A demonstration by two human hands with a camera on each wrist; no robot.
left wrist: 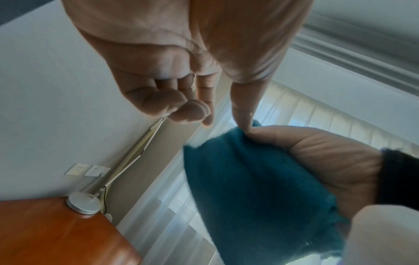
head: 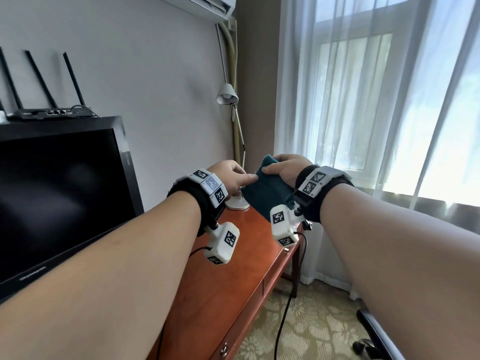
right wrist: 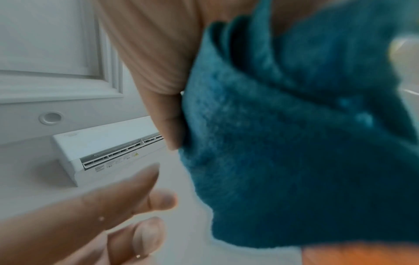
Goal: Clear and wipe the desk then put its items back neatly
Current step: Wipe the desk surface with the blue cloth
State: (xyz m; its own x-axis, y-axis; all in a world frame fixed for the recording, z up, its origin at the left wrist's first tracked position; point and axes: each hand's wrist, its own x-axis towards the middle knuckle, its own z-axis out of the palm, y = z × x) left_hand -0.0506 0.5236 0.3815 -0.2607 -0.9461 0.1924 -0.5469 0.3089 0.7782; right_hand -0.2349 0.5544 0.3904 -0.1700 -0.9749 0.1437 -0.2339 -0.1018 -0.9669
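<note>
My right hand (head: 285, 168) grips the teal cloth (head: 262, 193) above the desk (head: 233, 268). My left hand (head: 228, 175), fingers loose, touches the cloth's edge

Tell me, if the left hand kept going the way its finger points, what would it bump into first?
Most likely the teal cloth held by the right hand. The left hand points its forefinger right at the cloth's edge, already touching or nearly so.

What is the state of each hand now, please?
Left hand: open, thumb tip touching the teal cloth.
Right hand: closed, gripping the cloth.
</note>
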